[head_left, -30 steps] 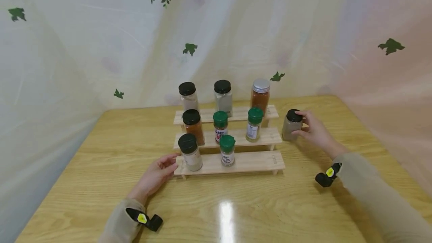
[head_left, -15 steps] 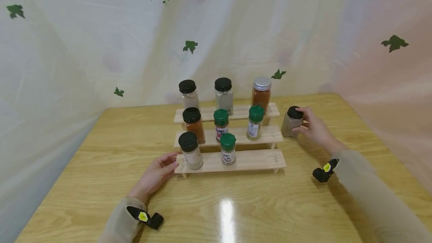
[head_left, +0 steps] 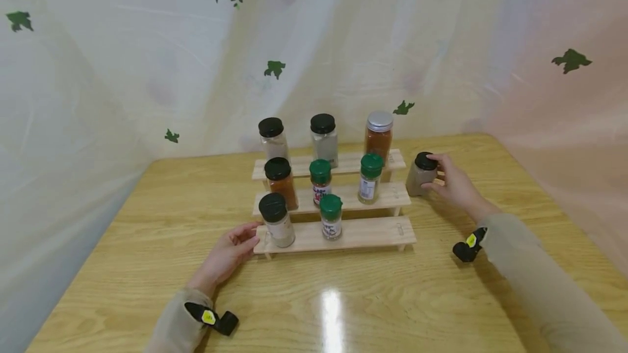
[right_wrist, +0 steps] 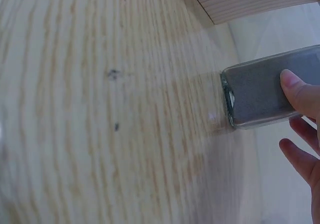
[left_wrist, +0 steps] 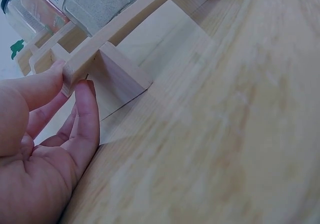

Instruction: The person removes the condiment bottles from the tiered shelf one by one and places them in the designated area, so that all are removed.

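Now the right hand (head_left: 456,187) holds a black-capped jar of gray powder (head_left: 416,180) just beside the wooden rack (head_left: 392,195). The jar has moved a tiny bit nearer, so its spot seems unsettled. The left hand (head_left: 230,252) pinches the left end of the front shelf (head_left: 368,233).

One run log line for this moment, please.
left hand: pinches end of wooden rack | right hand: holds black-lidded jar beside it

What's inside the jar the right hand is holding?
Through the clear wall of the jar, greyish filling shows. The right hand covers part of the side; the black lid hides the opening.
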Demonstrator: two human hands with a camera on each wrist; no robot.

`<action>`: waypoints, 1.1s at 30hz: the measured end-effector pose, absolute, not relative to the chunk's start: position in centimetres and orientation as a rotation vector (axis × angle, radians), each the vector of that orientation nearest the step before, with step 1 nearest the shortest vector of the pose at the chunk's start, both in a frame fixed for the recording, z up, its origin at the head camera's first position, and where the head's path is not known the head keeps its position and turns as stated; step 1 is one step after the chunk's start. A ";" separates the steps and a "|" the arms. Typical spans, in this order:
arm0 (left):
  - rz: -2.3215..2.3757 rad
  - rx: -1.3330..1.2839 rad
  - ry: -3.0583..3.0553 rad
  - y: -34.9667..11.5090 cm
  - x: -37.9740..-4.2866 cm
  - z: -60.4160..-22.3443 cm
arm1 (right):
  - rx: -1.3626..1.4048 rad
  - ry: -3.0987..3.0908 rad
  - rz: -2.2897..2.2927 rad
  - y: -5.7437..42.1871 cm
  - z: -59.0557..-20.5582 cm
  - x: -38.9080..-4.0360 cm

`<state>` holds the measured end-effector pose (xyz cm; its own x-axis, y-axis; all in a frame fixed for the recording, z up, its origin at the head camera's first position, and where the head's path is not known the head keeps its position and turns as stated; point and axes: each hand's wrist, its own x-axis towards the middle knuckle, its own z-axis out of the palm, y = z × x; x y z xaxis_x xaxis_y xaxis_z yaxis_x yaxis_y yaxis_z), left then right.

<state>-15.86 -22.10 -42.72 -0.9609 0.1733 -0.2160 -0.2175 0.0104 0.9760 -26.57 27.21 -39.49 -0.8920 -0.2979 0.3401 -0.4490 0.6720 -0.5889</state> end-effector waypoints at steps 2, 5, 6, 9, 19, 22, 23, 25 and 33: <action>2.033 -0.039 2.020 -22.1 -15.8 -42.7 | 0.619 -2.677 1.004 27.3 -39.5 -26.6; 2.020 -0.024 2.031 -22.1 -15.8 -42.7 | 0.637 -2.688 0.968 27.5 -39.3 -26.7; 2.017 -0.023 2.032 -22.2 -15.8 -42.6 | 0.637 -2.698 0.968 27.5 -39.2 -26.7; 2.004 -0.020 2.039 -22.2 -15.8 -42.6 | 0.631 -2.736 0.948 27.6 -38.4 -26.5; 1.999 -0.032 2.051 -22.2 -15.9 -42.7 | 0.597 -2.741 0.943 27.9 -36.4 -25.5; 2.001 -0.026 2.050 -22.1 -15.9 -42.7 | 0.581 -2.717 0.947 28.2 -36.0 -25.1; 2.003 -0.024 2.048 -22.1 -15.9 -42.7 | 0.588 -2.707 0.945 28.2 -35.9 -24.9; 2.009 -0.019 2.043 -22.1 -15.9 -42.7 | 0.601 -2.689 0.951 28.3 -35.7 -24.5; 2.017 -0.007 2.030 -22.1 -15.8 -42.7 | 0.653 -2.610 1.015 27.9 -34.8 -22.6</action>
